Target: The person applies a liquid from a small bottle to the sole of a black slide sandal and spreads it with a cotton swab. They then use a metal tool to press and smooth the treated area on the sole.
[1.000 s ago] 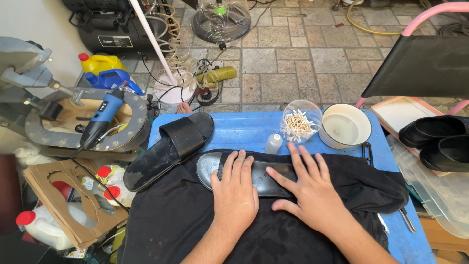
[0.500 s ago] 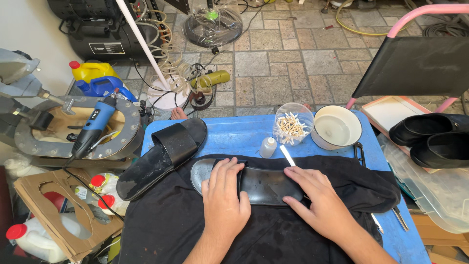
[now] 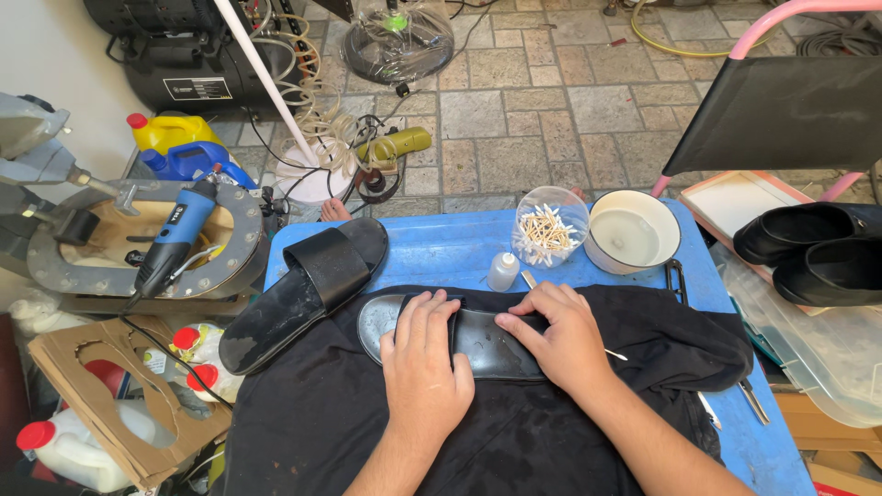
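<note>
bottle (image 3: 503, 272) (and jar (image 3: 548, 227)) just ahead

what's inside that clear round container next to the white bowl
The clear round container holds a loose pile of pale cotton-tipped sticks, lying crisscross. Whatever lies beneath the pile, at the bottom, is covered and cannot be seen.

Both forearms rise from the bottom edge, converging over the sandal (image 3: 478, 340). The left hand (image 3: 423, 367) lies flat, palm down, fingers together and pointing away. The right hand (image 3: 556, 335) lies beside it, fingers curled leftward, thumb tucked.
</note>
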